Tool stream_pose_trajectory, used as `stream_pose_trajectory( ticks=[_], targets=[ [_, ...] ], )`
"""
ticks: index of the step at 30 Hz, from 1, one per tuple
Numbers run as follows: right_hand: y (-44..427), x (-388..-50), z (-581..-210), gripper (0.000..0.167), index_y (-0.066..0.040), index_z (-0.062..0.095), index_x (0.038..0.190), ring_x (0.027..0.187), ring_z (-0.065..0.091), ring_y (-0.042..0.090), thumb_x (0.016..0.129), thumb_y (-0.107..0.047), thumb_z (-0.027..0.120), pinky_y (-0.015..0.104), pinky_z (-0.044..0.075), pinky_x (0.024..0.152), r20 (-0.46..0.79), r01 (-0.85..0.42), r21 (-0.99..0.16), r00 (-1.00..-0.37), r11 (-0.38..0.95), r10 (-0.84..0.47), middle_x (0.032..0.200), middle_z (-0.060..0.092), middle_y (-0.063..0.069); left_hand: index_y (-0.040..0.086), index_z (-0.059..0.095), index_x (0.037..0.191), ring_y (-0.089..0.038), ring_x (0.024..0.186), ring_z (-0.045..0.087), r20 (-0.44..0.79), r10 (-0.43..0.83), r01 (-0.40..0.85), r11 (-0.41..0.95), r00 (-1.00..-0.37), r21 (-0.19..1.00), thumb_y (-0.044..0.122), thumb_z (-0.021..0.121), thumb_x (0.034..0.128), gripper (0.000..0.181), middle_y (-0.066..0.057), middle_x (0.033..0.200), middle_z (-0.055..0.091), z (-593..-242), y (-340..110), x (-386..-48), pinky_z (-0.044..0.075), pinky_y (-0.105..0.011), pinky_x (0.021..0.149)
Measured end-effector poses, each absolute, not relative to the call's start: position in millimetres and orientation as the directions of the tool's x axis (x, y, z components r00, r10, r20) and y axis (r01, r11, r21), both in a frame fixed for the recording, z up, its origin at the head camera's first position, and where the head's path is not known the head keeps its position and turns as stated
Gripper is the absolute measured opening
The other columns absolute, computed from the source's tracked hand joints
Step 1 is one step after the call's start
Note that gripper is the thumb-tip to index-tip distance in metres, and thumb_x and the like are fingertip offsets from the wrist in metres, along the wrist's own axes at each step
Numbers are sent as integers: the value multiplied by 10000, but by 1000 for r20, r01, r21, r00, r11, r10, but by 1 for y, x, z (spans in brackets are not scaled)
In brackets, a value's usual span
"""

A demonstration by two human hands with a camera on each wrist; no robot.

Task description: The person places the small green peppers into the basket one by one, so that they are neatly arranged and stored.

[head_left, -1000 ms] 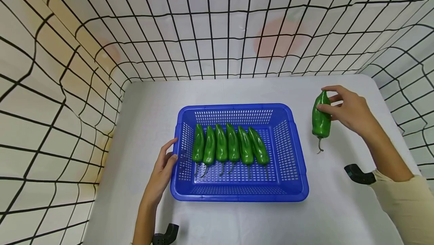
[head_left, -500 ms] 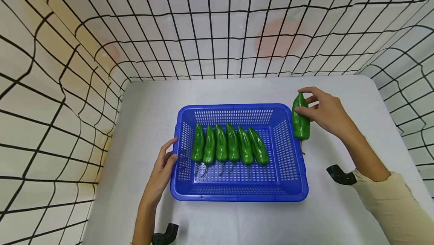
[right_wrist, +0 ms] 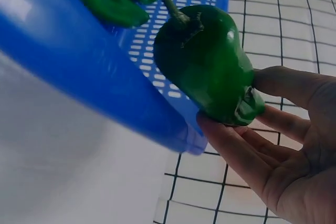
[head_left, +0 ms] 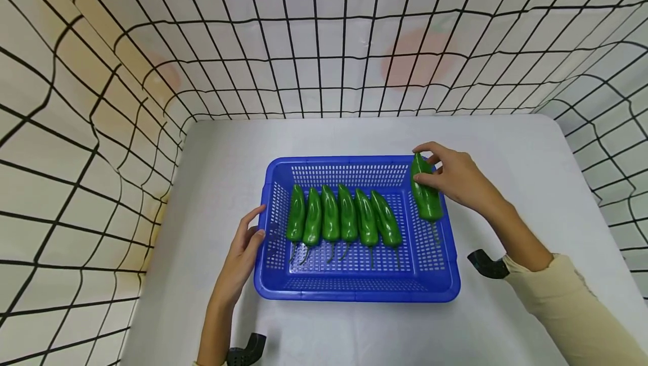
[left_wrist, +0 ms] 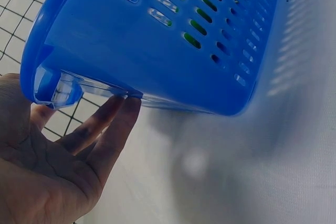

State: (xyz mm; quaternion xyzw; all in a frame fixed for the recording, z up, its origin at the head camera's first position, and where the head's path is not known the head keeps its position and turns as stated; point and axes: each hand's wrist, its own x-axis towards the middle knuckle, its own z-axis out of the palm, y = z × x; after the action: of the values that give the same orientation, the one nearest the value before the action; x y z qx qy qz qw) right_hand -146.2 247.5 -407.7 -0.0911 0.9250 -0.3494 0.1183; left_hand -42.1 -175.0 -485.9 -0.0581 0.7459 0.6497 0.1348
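My right hand [head_left: 455,177] pinches a large green chili pepper [head_left: 427,200] between thumb and fingers over the right side of the blue plastic basket [head_left: 354,296]. Its tip points away and its stem hangs toward the front; in the right wrist view the pepper's stem end [right_wrist: 202,61] faces the camera. A row of several green peppers [head_left: 347,214] lies side by side in the basket, tips to the back. At the left rim my left hand [head_left: 244,251] holds the basket, its fingers [left_wrist: 115,129] against the outer wall below the rim in the left wrist view.
The basket stands on a white table [head_left: 354,332]. Black wire mesh [head_left: 341,62] rises behind the table and along both sides. A black wrist mount [head_left: 246,350] sits on the left arm, another black mount [head_left: 488,265] on the right.
The right hand has carried the green pepper leftward, from the table right of the basket to over the basket's right side. The left hand, the basket and the row of peppers stay put.
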Motion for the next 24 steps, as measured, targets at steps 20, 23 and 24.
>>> stream_pose_trajectory(
  ticks=[20,23,24],
  targets=[
    [209,-152,-433,487,22,549,1307,624,583,178,850,-50,703,279,508,499,-240,-188,-576,-891,795,-385,954,661,168,401,344,1494,-412,1057,615,-287,80,-272,163,-955,948,195,419,1065,482,-197,1340,515,-487,-176,-42,593,-439,774],
    [202,-151,-436,469,34,556,1287,605,554,185,845,-29,703,290,476,504,-255,-186,-551,-891,814,-376,907,660,146,412,345,1491,-408,1064,613,-289,83,-273,165,-954,948,200,419,1066,480,-191,1336,519,-487,-176,-43,587,-450,792],
    [201,-151,-437,460,34,561,1278,611,549,191,843,-25,701,292,468,506,-260,-184,-541,-891,821,-372,905,661,145,411,345,1491,-407,1069,611,-289,84,-272,165,-954,948,201,417,1067,478,-190,1337,520,-487,-176,-43,585,-454,799]
  ],
)
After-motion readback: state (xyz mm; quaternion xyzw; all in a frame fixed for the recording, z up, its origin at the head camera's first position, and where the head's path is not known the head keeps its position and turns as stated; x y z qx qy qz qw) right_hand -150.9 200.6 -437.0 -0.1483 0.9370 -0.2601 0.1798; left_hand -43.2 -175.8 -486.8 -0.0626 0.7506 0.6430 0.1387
